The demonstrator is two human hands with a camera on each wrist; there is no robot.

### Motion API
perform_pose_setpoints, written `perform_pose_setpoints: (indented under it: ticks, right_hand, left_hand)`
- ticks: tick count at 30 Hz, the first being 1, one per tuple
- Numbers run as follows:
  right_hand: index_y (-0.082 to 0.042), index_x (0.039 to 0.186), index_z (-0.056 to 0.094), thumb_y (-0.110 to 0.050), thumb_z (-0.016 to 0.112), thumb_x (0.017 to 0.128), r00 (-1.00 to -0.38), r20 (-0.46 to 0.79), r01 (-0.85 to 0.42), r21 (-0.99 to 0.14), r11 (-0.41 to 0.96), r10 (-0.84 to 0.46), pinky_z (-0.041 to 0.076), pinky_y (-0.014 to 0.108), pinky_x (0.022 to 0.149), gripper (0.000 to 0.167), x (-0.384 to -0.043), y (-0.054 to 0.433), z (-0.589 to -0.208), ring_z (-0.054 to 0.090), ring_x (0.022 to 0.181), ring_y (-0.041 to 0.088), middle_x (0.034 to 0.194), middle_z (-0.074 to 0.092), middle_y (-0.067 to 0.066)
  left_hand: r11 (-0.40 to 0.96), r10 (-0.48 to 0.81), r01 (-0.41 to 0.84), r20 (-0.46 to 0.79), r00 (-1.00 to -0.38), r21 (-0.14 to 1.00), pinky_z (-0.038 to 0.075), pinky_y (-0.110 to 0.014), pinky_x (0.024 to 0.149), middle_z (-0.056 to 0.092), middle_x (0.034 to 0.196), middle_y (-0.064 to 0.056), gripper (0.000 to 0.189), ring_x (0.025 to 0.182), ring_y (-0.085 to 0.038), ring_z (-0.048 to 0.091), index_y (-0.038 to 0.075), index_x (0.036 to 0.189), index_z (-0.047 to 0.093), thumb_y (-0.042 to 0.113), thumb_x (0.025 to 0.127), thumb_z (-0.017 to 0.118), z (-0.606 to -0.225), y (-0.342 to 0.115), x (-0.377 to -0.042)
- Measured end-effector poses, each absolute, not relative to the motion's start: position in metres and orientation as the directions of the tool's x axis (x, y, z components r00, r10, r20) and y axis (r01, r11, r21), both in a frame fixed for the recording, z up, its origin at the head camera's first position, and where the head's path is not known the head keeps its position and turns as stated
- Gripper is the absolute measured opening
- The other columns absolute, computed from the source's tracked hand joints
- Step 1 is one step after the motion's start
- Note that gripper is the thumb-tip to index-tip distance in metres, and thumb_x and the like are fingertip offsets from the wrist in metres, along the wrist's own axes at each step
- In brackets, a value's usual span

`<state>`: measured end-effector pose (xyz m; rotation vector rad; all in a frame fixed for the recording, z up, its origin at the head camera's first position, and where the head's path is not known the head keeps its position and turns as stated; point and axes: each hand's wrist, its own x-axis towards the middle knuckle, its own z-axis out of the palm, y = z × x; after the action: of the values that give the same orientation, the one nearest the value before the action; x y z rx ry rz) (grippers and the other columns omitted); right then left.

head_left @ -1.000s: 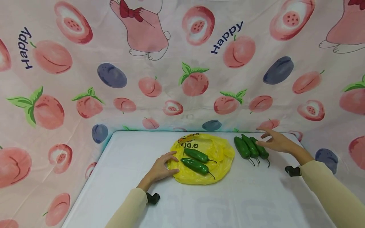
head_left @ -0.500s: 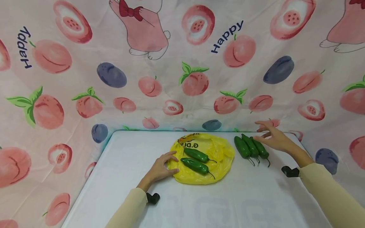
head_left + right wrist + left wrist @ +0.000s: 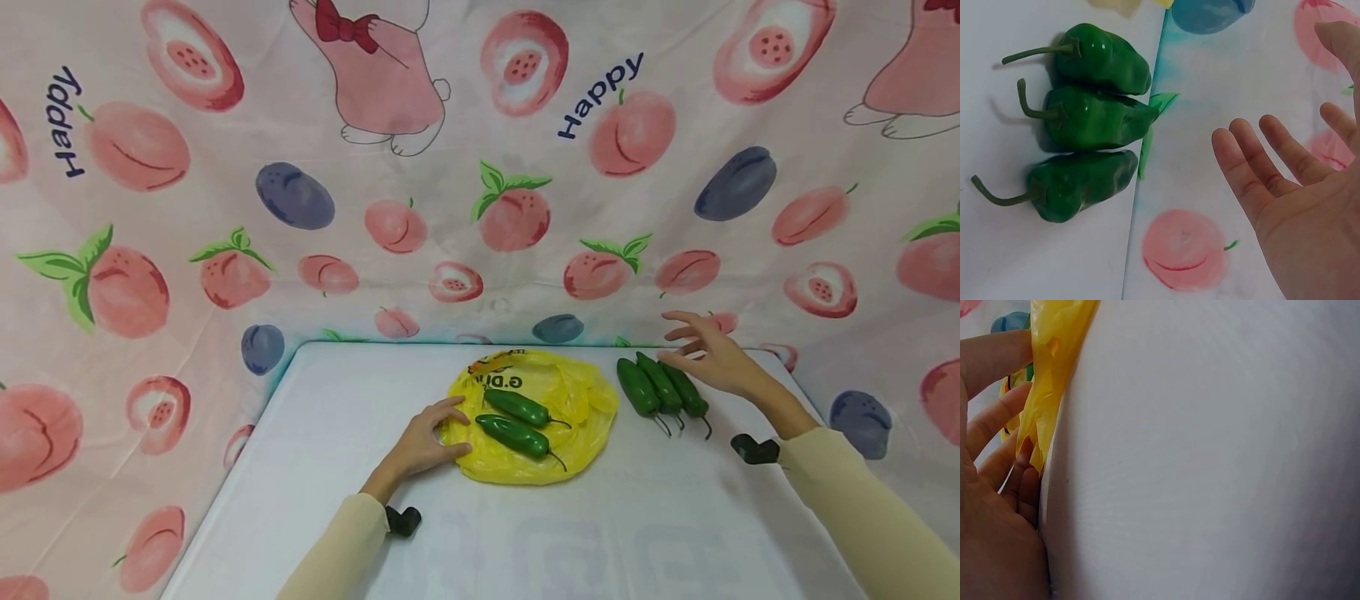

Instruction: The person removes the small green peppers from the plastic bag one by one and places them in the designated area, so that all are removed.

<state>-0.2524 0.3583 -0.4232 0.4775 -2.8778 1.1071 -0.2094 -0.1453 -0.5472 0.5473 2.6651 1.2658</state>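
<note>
A yellow plastic bag (image 3: 594, 421) with dark lettering lies flattened on the table. Two green peppers (image 3: 517, 407) rest within its outline, side by side, stems toward the right. My left hand (image 3: 422, 439) is at the bag's left edge, thumb and fingers spread apart; in the left wrist view the fingertips touch the crinkled yellow plastic (image 3: 1054, 375). To the right of the bag lie three more green peppers (image 3: 663, 390) in a row, stems toward me. Over their far right side hovers my right hand (image 3: 716, 360), fingers loosely extended and holding nothing; the right wrist view shows it apart from the peppers (image 3: 1094, 122).
A white-covered table (image 3: 525, 533) carries everything. Behind and beside it hangs a pink cloth (image 3: 442, 133) printed with peaches. A small black device (image 3: 403, 522) sits at the left wrist, another black device (image 3: 756, 449) at the right.
My right hand has shifted slightly left and farther up in the head view, over the far ends of the three peppers. The left hand, bag and peppers stay where they were.
</note>
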Motion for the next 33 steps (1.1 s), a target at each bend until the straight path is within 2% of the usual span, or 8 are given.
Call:
perform_pose_setpoints:
  ticks: [4,13,20,25,29,33]
  right_hand:
    - [-0.012,0.157,0.035,-0.030,0.072,0.098,-0.944,0.143,-0.317,-0.640,0.700,-0.296,0.055,0.052,0.092,0.072,-0.253,0.356,-0.423,0.064,0.109,0.041,0.131,0.061,0.024]
    - [-0.014,0.157,0.035,-0.031,0.071,0.098,-0.939,0.138,-0.326,-0.653,0.684,-0.315,0.054,0.062,0.093,0.071,-0.255,0.343,-0.423,0.064,0.110,0.044,0.132,0.060,0.025]
    - [-0.017,0.156,0.036,-0.033,0.072,0.097,-0.935,0.108,-0.322,-0.653,0.686,-0.337,0.055,0.058,0.094,0.071,-0.261,0.326,-0.422,0.066,0.108,0.039,0.133,0.060,0.021]
    - [-0.015,0.153,0.040,-0.032,0.073,0.097,-0.923,0.134,-0.358,-0.646,0.675,-0.361,0.057,0.054,0.091,0.067,-0.267,0.312,-0.422,0.068,0.104,0.036,0.129,0.063,0.021]
    - [-0.019,0.152,0.043,-0.036,0.073,0.097,-0.914,0.137,-0.375,-0.644,0.667,-0.381,0.058,0.053,0.091,0.065,-0.271,0.301,-0.424,0.069,0.102,0.033,0.127,0.065,0.018]
    - [-0.020,0.151,0.044,-0.033,0.073,0.096,-0.899,0.142,-0.400,-0.650,0.646,-0.415,0.058,0.052,0.090,0.064,-0.273,0.291,-0.427,0.069,0.100,0.031,0.125,0.066,0.017]
  left_hand:
    - [0.579,0.382,0.261,0.027,-0.924,0.772,0.023,-0.061,0.121,0.045,0.159,0.006,0.032,0.151,-0.030,0.033,0.031,0.112,0.070,0.039,0.084,0.082,-0.547,-0.145,-0.208]
    - [0.577,0.377,0.251,0.019,-0.926,0.778,0.023,-0.062,0.121,0.045,0.159,0.005,0.031,0.151,-0.030,0.032,0.031,0.112,0.069,0.038,0.084,0.082,-0.545,-0.144,-0.206]
    - [0.581,0.374,0.250,0.019,-0.927,0.774,0.023,-0.062,0.121,0.044,0.159,0.005,0.031,0.151,-0.030,0.032,0.031,0.112,0.069,0.038,0.084,0.082,-0.546,-0.144,-0.207]
    - [0.580,0.373,0.247,0.017,-0.928,0.776,0.023,-0.061,0.121,0.045,0.159,0.005,0.030,0.151,-0.030,0.032,0.030,0.112,0.070,0.036,0.085,0.082,-0.545,-0.145,-0.208]
    - [0.582,0.369,0.237,0.007,-0.929,0.778,0.022,-0.061,0.121,0.045,0.159,0.006,0.030,0.151,-0.029,0.032,0.031,0.111,0.070,0.037,0.084,0.082,-0.544,-0.145,-0.209]
    - [0.582,0.368,0.235,0.006,-0.930,0.778,0.022,-0.061,0.121,0.045,0.158,0.007,0.030,0.151,-0.029,0.032,0.032,0.111,0.070,0.037,0.084,0.082,-0.545,-0.145,-0.209]
